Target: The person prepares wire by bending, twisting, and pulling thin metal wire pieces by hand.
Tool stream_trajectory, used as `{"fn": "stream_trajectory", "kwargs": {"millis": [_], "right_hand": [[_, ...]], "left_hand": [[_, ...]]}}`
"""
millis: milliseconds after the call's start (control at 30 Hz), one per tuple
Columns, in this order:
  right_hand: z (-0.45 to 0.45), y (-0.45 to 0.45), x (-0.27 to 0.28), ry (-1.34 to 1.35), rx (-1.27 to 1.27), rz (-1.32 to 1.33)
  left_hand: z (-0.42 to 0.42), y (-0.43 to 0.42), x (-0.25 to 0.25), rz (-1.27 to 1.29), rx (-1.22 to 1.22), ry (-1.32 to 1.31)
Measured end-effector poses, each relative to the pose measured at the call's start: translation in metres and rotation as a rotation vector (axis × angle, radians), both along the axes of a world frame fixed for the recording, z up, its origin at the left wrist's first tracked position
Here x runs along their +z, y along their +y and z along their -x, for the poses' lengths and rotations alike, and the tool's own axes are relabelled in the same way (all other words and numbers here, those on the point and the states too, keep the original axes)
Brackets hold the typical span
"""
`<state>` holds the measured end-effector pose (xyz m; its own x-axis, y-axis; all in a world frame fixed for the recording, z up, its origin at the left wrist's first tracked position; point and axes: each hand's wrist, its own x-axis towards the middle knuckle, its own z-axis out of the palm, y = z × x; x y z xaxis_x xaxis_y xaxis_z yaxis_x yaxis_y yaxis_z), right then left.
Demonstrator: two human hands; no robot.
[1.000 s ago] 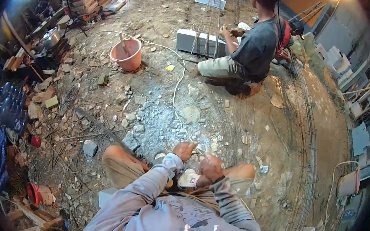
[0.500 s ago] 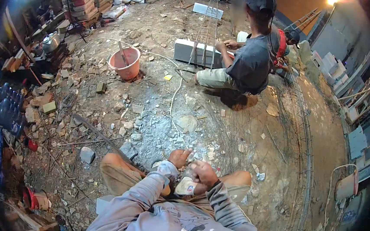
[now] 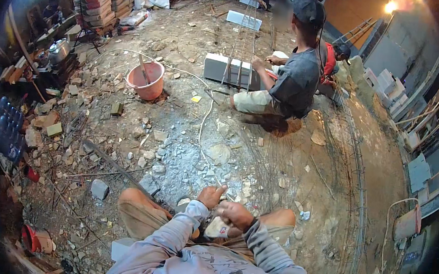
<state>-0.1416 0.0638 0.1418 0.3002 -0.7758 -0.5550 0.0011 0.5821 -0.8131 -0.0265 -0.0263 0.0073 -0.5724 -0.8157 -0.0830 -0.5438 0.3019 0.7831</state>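
My left hand [image 3: 210, 196] is raised in front of my crossed legs, its fingers pressed together toward the right. Close beside it is my right hand [image 3: 237, 215], fingers curled and slightly blurred. Whatever is between the fingers of either hand is too small or hidden to make out. Just below the hands, between my legs, lies a white item with a small red and blue mark [image 3: 217, 228], partly covered by my right hand. Pale grey rubble [image 3: 179, 157] is spread on the ground ahead of the hands.
A pink bucket [image 3: 148, 86] with a stick in it stands ahead left. One co-worker [image 3: 296, 76] squats by a grey block [image 3: 215, 68] and a rebar cage [image 3: 241, 41]; another bends behind. A pale cable [image 3: 204, 120] crosses the ground. Long rebar [image 3: 358, 184] runs along the right.
My right hand has shifted slightly left and down, closer to my left hand. The view has tilted slightly. The nearer co-worker's arms have moved a little at the rebar.
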Motion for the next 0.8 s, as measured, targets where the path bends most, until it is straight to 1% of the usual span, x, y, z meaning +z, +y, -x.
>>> {"fn": "stream_trajectory", "kwargs": {"millis": [33, 67, 100, 133, 167, 200, 233, 300, 333, 367, 400, 433, 467, 500, 533, 567, 600, 633, 667, 700, 733, 767, 800], "right_hand": [[0.003, -0.004, -0.003, 0.0, -0.001, -0.002], [0.009, -0.01, -0.013, 0.05, -0.156, 0.055], [0.016, -0.015, -0.024, 0.102, -0.312, 0.112], [0.023, -0.019, -0.039, 0.103, -0.316, 0.114], [0.031, -0.023, -0.058, 0.531, -0.277, 0.409], [0.036, -0.025, -0.073, 0.96, -0.228, 0.699], [0.036, -0.026, -0.086, 0.961, -0.24, 0.7], [0.027, -0.02, -0.107, 1.08, 0.488, 0.463], [0.021, -0.015, -0.114, 1.081, 0.486, 0.464], [0.013, -0.009, -0.117, 0.731, 0.497, 0.751], [0.007, -0.006, -0.107, 0.359, 0.494, 1.009], [0.008, -0.004, -0.095, 0.356, 0.496, 1.007], [0.005, -0.005, -0.06, 0.146, 0.284, 0.505], [0.001, -0.006, -0.034, -0.065, 0.068, -0.001], [-0.001, -0.007, -0.023, -0.094, -0.06, 0.059], [0.0, -0.011, -0.01, -0.137, -0.2, 0.056], [0.006, -0.017, -0.015, -0.117, -0.295, 0.049], [0.014, -0.025, -0.028, -0.096, -0.39, 0.043], [0.026, -0.031, -0.055, -0.099, -0.39, 0.046], [0.037, -0.037, -0.089, 0.329, -0.352, 0.323], [0.042, -0.036, -0.108, 0.759, -0.3, 0.59], [0.036, -0.032, -0.107, 0.757, -0.306, 0.587], [0.026, -0.028, -0.099, 0.97, 0.044, 0.484]], "left_hand": [[0.001, -0.004, 0.007, -0.164, 0.124, 0.094], [0.0, -0.009, 0.012, 0.2, 0.038, 0.226], [-0.002, -0.014, 0.009, 0.198, 0.037, 0.228], [-0.003, -0.021, 0.002, 0.117, 0.114, 0.215], [-0.004, -0.027, -0.001, 0.039, 0.188, 0.2], [-0.007, -0.024, 0.011, 0.083, 0.172, 0.211], [-0.006, -0.024, 0.012, 0.088, 0.163, 0.21], [-0.005, -0.017, 0.01, 0.196, 0.149, 0.135], [-0.007, -0.013, 0.011, 0.321, 0.103, 0.149], [-0.009, -0.011, 0.007, 0.322, 0.104, 0.149], [-0.012, -0.009, 0.002, 0.224, 0.071, 0.106], [-0.013, -0.009, -0.003, 0.124, 0.038, 0.061], [-0.015, -0.009, -0.007, 0.235, -0.023, 0.097], [-0.016, -0.01, -0.007, 0.227, -0.027, 0.086], [-0.014, -0.014, -0.005, 0.209, -0.017, 0.137], [-0.009, -0.018, -0.003, 0.195, -0.003, 0.192], [0.0, -0.025, -0.005, 0.312, 0.133, 0.372], [-0.002, -0.027, -0.006, 0.313, 0.132, 0.369], [-0.006, -0.027, 0.009, 0.298, 0.146, 0.394], [-0.008, -0.027, 0.019, 0.283, 0.157, 0.418], [-0.009, -0.024, 0.02, 0.336, 0.13, 0.39], [-0.01, -0.022, 0.014, 0.336, 0.123, 0.387], [-0.009, -0.022, 0.007, 0.49, 0.082, 0.281]]}}
